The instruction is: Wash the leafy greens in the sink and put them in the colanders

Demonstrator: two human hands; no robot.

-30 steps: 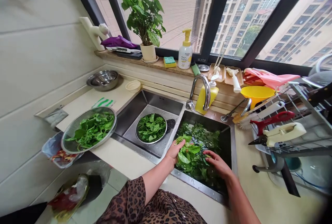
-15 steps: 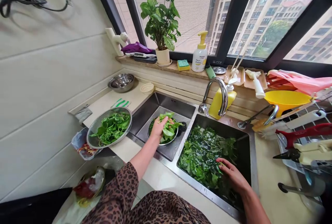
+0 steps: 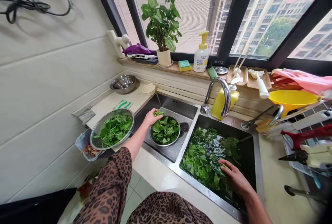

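Note:
My left hand [image 3: 150, 117] is closed on a small bit of greens [image 3: 158, 113], over the upper left rim of a round metal bowl of leaves [image 3: 166, 131] in the left sink. Over the right sink, my right hand [image 3: 233, 175] has its fingers pinched together around a thin green stem at the water's surface. Leafy greens [image 3: 202, 155] float in the water there. A metal strainer [image 3: 93, 132] heaped with greens [image 3: 115, 130] stands on the counter left of the sinks.
The faucet [image 3: 226, 94] arches over the divider and right sink. Behind it stands a yellow bottle [image 3: 220, 104]. Metal bowls [image 3: 123, 84] sit at the back left. A bin [image 3: 86, 144] is below the strainer. At the right, a rack holds a yellow bowl [image 3: 293, 99] and scissors [image 3: 295, 156].
My left hand has moved left from above the middle of the bowl toward its rim. The larger bunch it held is gone from it, and the bowl's leaves now show. My right hand has barely moved.

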